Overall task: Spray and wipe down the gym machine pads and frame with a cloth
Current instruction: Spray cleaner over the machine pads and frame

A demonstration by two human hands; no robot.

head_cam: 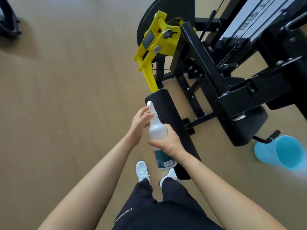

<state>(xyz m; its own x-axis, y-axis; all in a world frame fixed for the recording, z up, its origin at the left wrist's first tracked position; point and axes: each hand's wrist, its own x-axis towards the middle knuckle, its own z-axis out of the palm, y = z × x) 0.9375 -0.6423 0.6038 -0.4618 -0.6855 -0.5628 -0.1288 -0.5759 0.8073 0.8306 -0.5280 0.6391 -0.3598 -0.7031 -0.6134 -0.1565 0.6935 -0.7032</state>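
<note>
Head view: spray bottle [157, 131] clasped in right hand [167, 141], left hand [140, 125] curled at its nozzle, above black pad [167, 107].

A white plastic spray bottle [157, 131] with a teal label near its base is held tilted, nozzle end up and away, in front of a long black padded roller [172, 120]. The pad is mounted at the end of a yellow metal lever arm [149, 63], which is joined to the black steel machine frame [204, 63]
</note>
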